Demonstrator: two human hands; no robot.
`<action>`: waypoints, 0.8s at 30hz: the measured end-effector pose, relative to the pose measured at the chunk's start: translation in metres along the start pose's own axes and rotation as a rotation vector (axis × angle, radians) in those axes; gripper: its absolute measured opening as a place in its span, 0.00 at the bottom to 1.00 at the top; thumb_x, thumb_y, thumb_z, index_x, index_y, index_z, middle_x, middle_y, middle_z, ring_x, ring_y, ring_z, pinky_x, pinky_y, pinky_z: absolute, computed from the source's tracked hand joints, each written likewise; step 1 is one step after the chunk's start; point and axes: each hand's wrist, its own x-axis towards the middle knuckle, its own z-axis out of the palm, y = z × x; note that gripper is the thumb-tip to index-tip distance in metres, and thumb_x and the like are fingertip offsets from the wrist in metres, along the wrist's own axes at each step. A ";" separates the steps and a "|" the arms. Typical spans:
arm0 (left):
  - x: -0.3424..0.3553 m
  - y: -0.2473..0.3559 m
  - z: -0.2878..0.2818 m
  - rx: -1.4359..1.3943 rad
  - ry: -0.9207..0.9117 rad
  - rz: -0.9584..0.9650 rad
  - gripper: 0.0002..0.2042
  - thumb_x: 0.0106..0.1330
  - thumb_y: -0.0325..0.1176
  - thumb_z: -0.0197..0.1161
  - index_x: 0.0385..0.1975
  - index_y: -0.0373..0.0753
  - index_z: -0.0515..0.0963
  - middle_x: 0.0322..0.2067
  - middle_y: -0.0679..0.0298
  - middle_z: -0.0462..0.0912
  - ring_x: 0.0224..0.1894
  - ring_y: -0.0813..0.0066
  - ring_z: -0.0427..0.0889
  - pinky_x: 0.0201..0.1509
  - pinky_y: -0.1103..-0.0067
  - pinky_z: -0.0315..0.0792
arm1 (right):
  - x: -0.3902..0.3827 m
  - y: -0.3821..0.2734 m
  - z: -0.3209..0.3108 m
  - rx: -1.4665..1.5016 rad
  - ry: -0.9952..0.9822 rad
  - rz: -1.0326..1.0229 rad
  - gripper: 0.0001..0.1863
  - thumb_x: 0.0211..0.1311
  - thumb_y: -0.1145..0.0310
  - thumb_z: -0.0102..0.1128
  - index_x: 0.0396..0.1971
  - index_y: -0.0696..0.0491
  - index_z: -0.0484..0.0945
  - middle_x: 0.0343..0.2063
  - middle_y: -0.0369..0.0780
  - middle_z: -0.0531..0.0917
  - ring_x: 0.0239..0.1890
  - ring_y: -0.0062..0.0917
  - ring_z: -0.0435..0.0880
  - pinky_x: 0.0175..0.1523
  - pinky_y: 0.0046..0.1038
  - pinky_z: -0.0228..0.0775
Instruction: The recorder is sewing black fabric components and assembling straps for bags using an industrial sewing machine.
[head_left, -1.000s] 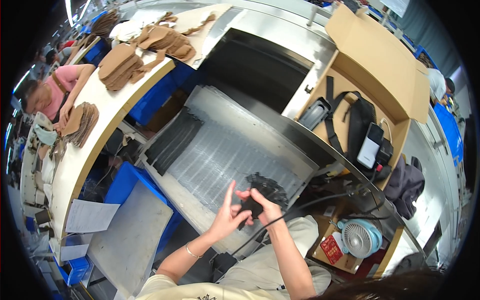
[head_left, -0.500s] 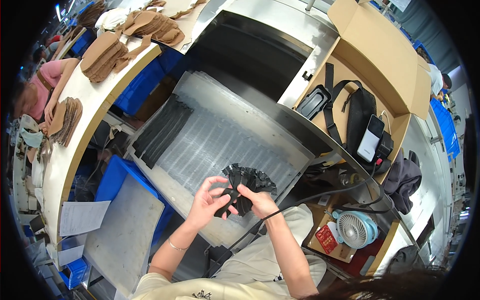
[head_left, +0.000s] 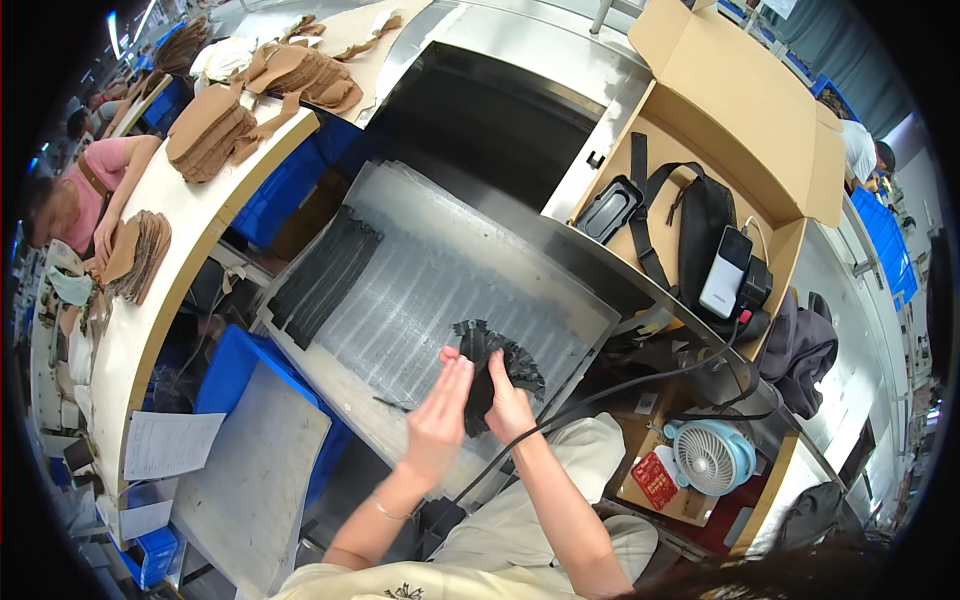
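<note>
Head view: hands (head_left: 510, 408) partly hide the bunched black strips (head_left: 522, 372).

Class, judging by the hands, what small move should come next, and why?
Probably the left hand should separate one piece from the black bundle: the right hand grips it, the left is alongside, and dark strips lie on the translucent sheet.

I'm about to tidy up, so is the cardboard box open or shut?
Open: the cardboard box has its lid raised, showing a black strap inside.
</note>
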 end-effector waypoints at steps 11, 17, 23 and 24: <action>-0.019 -0.003 0.013 0.147 -0.059 0.003 0.24 0.50 0.20 0.54 0.51 0.31 0.70 0.53 0.54 0.71 0.53 0.57 0.74 0.45 0.73 0.75 | 0.003 -0.008 0.005 0.040 0.052 -0.090 0.21 0.67 0.60 0.44 0.50 0.63 0.67 0.49 0.48 0.74 0.55 0.36 0.71 0.62 0.36 0.59; -0.073 -0.078 0.013 -0.106 -0.311 -0.264 0.19 0.53 0.18 0.53 0.48 0.34 0.72 0.44 0.51 0.76 0.41 0.54 0.77 0.41 0.70 0.75 | 0.001 -0.023 -0.003 0.029 0.002 -0.072 0.19 0.66 0.63 0.48 0.50 0.59 0.65 0.29 0.38 0.75 0.33 0.26 0.75 0.50 0.33 0.67; 0.035 -0.233 0.031 0.143 0.044 -0.264 0.10 0.60 0.26 0.55 0.41 0.33 0.74 0.42 0.52 0.75 0.47 0.53 0.71 0.52 0.69 0.67 | -0.002 -0.021 -0.006 -0.021 -0.028 0.057 0.19 0.60 0.69 0.54 0.49 0.62 0.67 0.23 0.35 0.68 0.24 0.19 0.64 0.33 0.25 0.57; 0.048 -0.264 0.039 0.207 0.074 -0.265 0.11 0.60 0.28 0.56 0.41 0.33 0.74 0.43 0.52 0.74 0.48 0.54 0.71 0.52 0.69 0.66 | 0.000 -0.019 -0.007 -0.012 -0.044 0.076 0.19 0.60 0.69 0.54 0.48 0.62 0.67 0.23 0.35 0.68 0.24 0.19 0.64 0.33 0.25 0.57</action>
